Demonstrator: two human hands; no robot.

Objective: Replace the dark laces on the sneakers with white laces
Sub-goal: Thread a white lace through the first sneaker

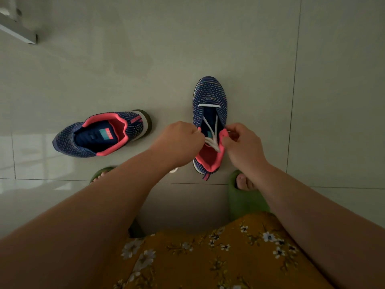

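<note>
A navy knit sneaker with a pink lining (209, 97) stands on the floor, toe pointing away from me. A white lace (210, 127) crosses its lowest eyelets and both strands run back toward the collar. My left hand (180, 138) pinches the lace strands at the left side of the opening. My right hand (242, 142) grips the pink collar edge on the right side. A second matching sneaker (100, 135) lies to the left, toe pointing left, with no lace in it.
The floor is glossy pale tile (145, 69). My feet in green slippers (243, 197) stand just behind the shoes. A white furniture base (18, 30) sits at the far left corner. My mustard floral skirt (208, 257) fills the bottom.
</note>
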